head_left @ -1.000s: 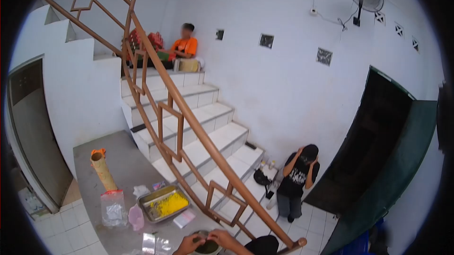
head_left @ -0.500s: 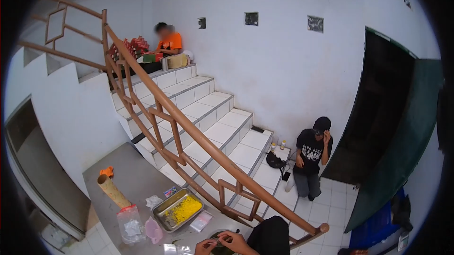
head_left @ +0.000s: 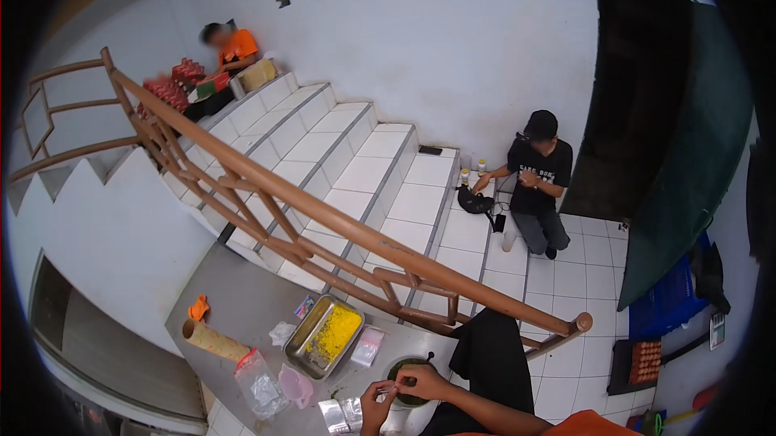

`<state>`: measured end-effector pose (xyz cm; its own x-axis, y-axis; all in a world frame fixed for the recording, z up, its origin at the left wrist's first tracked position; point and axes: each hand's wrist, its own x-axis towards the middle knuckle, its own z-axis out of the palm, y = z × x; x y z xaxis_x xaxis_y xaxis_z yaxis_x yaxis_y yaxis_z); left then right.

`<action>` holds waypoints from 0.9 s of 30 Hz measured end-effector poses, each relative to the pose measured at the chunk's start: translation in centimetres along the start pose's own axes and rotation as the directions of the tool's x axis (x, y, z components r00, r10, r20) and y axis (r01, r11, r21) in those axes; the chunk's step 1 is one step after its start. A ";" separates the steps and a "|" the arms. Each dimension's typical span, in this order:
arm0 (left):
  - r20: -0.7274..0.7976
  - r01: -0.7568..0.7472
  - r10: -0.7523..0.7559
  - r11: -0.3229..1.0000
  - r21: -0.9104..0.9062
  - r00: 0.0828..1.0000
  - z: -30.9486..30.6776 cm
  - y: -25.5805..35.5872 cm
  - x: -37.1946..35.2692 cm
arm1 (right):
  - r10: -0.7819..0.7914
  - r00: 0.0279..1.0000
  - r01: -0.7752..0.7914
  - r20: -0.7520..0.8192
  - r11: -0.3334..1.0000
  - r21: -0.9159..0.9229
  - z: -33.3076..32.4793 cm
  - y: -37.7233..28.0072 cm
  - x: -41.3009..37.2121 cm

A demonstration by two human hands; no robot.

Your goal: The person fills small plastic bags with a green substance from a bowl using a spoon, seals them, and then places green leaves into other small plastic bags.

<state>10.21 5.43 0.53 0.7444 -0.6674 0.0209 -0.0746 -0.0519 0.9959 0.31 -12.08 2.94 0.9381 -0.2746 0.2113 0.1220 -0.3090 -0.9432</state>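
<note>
My left hand [head_left: 377, 406] and my right hand [head_left: 422, 383] meet at the bottom of the view, fingers pinched together. Between them is a small, thin, clear piece that looks like plastic [head_left: 388, 389]; its exact kind is too small to tell. Just under and behind my right hand stands a round bowl [head_left: 396, 365] with dark green contents, partly hidden by the hand. Flat clear plastic bags [head_left: 341, 416] lie left of my left hand. Beyond the hands, a metal tray [head_left: 301, 347] holds yellow crumbly bits [head_left: 335, 333].
On the grey table [head_left: 234, 290] lie a cardboard tube [head_left: 214, 339], a pink scoop-like container [head_left: 296, 386], a plastic bag [head_left: 260, 387] and an orange cloth [head_left: 198, 308]. A brown handrail [head_left: 339, 234] borders the table. One person [head_left: 537, 181] kneels by the stairs; another [head_left: 234, 52] sits above.
My view has tilted down and turned, so more of my arms shows. Both hands stay together over the bowl. The kneeling person's hand has lowered from the face, the other reaching toward a black bag.
</note>
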 end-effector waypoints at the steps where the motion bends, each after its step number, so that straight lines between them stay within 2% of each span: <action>1: 0.016 -0.065 0.064 0.996 0.068 0.998 -0.1 -0.2 0.3 | -0.020 1.000 0.019 -0.013 1.000 -0.017 -0.2 0.1 0.0; 3: 0.048 -0.142 0.136 0.976 0.162 0.990 0.2 0.0 0.7 | -0.047 0.999 0.046 -0.023 0.997 -0.058 -0.6 0.0 -0.4; 6: 0.090 -0.222 0.206 0.947 0.234 0.974 1.1 1.2 1.4 | 0.002 1.000 -0.003 -0.018 0.998 -0.055 -1.6 -0.1 -1.2; 7: 0.101 -0.210 0.191 0.945 0.249 0.976 1.6 1.6 1.8 | -0.014 1.000 0.012 -0.025 0.997 -0.077 -1.9 0.0 -1.4; 8: 0.110 -0.194 0.171 0.943 0.268 0.979 1.9 2.5 1.9 | 0.055 0.998 -0.054 0.009 0.998 -0.018 -2.5 -0.2 -1.3; 9: 0.118 -0.176 0.148 0.941 0.290 0.982 2.2 3.3 1.7 | 0.015 1.000 -0.015 0.001 1.000 -0.008 -2.6 0.7 -1.5; 12: 0.179 -0.173 0.133 0.958 0.230 0.975 2.9 5.3 2.2 | 0.068 0.998 -0.068 -0.004 0.997 0.040 -3.4 0.6 -1.7; 15: 0.222 -0.220 0.150 0.917 0.334 0.963 2.8 5.0 2.5 | -0.056 0.998 0.056 -0.039 0.998 -0.007 -3.0 1.8 -1.8; 16: 0.226 -0.230 0.163 0.921 0.313 0.960 2.9 5.2 2.5 | -0.016 1.000 0.016 0.002 0.999 0.031 -3.0 2.0 -1.8; 19: 0.220 -0.187 0.098 0.882 0.432 0.970 2.8 4.4 2.8 | -0.027 0.995 0.033 -0.095 0.998 0.057 -0.9 4.5 -1.7; 23: 0.188 -0.077 -0.037 0.822 0.564 0.981 2.2 4.1 3.0 | 0.012 0.979 0.029 -0.203 0.981 0.194 -0.8 4.6 -1.9; 24: 0.126 0.040 -0.118 0.865 0.501 0.985 2.7 4.2 2.8 | 0.000 0.979 0.046 -0.206 0.975 0.219 -1.3 4.6 -2.3; 25: 0.231 -0.095 -0.055 0.801 0.592 0.971 2.0 3.6 3.0 | 0.011 0.973 0.042 -0.230 0.973 0.226 -1.4 4.9 -3.0; 27: 0.243 -0.096 -0.067 0.793 0.601 0.968 2.3 2.4 2.7 | 0.030 0.956 0.038 -0.291 0.974 0.224 -1.3 5.6 -3.6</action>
<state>10.47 1.80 2.80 0.5644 -0.8227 -0.0677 -0.5295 -0.4236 0.7350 -2.77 -14.00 -2.74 0.8062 -0.5369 0.2485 0.2271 -0.1070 -0.9680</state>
